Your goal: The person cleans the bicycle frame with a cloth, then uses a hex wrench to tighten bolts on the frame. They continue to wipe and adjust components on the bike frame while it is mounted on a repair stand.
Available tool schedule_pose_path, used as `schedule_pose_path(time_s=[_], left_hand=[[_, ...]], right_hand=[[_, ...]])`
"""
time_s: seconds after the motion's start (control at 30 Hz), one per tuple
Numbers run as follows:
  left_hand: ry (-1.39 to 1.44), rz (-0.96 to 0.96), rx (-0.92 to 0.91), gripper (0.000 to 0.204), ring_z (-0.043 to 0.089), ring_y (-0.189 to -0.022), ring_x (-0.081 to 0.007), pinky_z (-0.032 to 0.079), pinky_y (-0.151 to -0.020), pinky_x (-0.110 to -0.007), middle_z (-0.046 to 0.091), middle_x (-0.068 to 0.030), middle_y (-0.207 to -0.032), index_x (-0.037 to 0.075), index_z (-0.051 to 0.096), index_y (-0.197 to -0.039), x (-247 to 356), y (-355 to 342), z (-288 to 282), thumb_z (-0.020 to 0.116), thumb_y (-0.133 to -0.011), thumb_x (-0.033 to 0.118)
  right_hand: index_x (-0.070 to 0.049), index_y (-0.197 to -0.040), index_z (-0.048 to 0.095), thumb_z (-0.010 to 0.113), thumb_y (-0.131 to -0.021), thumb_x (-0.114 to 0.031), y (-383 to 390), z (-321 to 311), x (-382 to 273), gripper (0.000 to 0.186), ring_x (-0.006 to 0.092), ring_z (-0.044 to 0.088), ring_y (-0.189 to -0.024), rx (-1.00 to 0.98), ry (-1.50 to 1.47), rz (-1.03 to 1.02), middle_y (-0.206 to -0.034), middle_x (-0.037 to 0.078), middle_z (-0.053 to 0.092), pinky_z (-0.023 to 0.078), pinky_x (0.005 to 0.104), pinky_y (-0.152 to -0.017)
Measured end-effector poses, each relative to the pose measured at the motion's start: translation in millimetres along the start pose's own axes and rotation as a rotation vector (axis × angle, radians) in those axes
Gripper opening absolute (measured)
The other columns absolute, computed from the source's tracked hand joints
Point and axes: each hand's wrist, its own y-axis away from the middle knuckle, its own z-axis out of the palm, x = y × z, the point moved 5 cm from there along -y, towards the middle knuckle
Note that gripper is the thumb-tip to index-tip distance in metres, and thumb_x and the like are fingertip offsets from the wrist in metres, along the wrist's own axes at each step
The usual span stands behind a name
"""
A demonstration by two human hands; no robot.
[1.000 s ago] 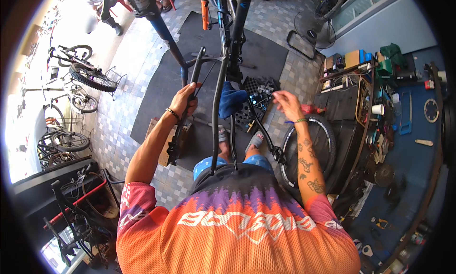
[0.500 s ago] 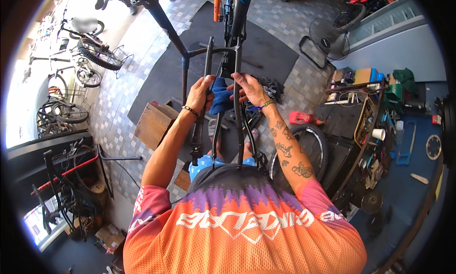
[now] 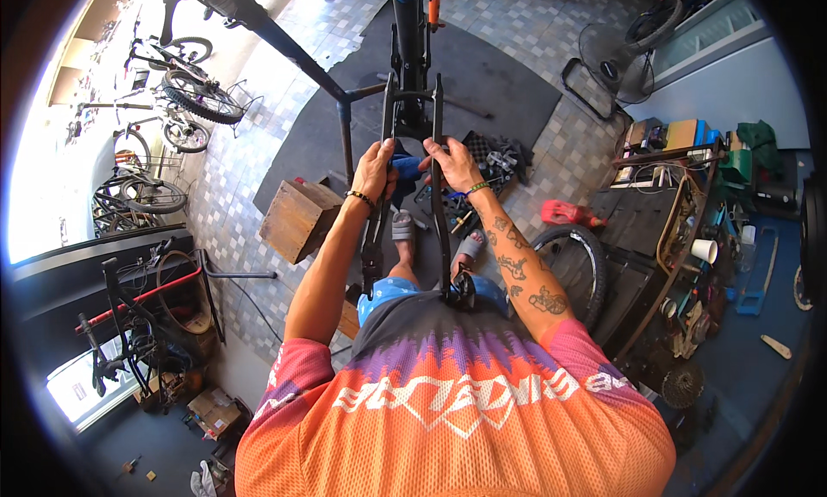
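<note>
With both hands I grip a black bicycle rear frame piece (image 3: 438, 230): my left hand (image 3: 376, 167) is closed on its left tube, my right hand (image 3: 451, 163) on its right tube, thumb along it. The piece is upright in front of my torso, its lower ends near my waist. A dark blue cloth (image 3: 406, 170) shows behind it, partly hidden. The black main frame (image 3: 411, 32) stands just beyond, alongside the dark post of a work stand (image 3: 310, 71).
A wooden box (image 3: 289, 221) sits left of my feet on tiled floor beside a dark mat (image 3: 504, 83). A wheel (image 3: 590, 260), red object (image 3: 564, 213) and cluttered workbench (image 3: 758, 325) are right, a fan (image 3: 612, 66) behind. Bicycles (image 3: 198, 96) line the left.
My right hand has moved left from open air onto the right tube and closed. The frame piece has shifted right and straightened in front of the main frame, with my left hand on it.
</note>
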Motion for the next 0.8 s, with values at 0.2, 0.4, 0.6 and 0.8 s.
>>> schedule_pose_path(time_s=[0.2, 0.4, 0.6, 0.8], left_hand=[[0.063, -0.091, 0.048, 0.052, 0.049, -0.043, -0.0153, 0.037, -0.038, -0.032, 0.05, -0.0022, -0.064, 0.008, 0.06, -0.132, -17, -3, 7, 0.052, -0.108, 0.054], [-0.075, -0.101, 0.096, 0.045, 0.05, -0.043, -0.0159, 0.038, -0.039, -0.032, 0.052, -0.0033, -0.064, 0.01, 0.06, -0.121, -29, -12, -2, 0.053, -0.108, 0.053], [-0.19, -0.066, 0.117, 0.045, 0.053, -0.042, -0.0179, 0.041, -0.039, -0.034, 0.054, -0.0054, -0.064, 0.008, 0.058, -0.113, -33, -16, -6, 0.056, -0.106, 0.052], [-0.377, -0.033, 0.184, 0.053, 0.059, -0.046, -0.019, 0.045, -0.042, -0.035, 0.06, -0.0087, -0.067, 0.005, 0.056, -0.128, -38, -16, -3, 0.059, -0.104, 0.053]], right_hand=[[0.0, -0.119, 0.059, 0.064, -0.101, -0.058, -8, -5, 15, 0.062, 0.0185, 0.073, -0.059, 0.012, 0.049, 0.082, -0.087, 0.014, 0.078, 0.056, 0.0301, -0.048], [0.001, -0.116, 0.059, 0.063, -0.102, -0.056, -9, 3, 35, 0.059, 0.0204, 0.075, -0.061, 0.015, 0.049, 0.148, -0.088, 0.014, 0.078, 0.058, 0.0322, -0.05], [0.001, -0.111, 0.06, 0.063, -0.103, -0.054, -20, 10, 68, 0.056, 0.0227, 0.075, -0.062, 0.041, 0.035, 0.189, -0.087, 0.014, 0.077, 0.059, 0.0338, -0.05], [0.005, -0.106, 0.063, 0.066, -0.102, -0.047, -31, 11, 110, 0.052, 0.0344, 0.077, -0.078, 0.18, 0.347, 0.1, -0.091, 0.021, 0.076, 0.06, 0.0415, -0.066]])
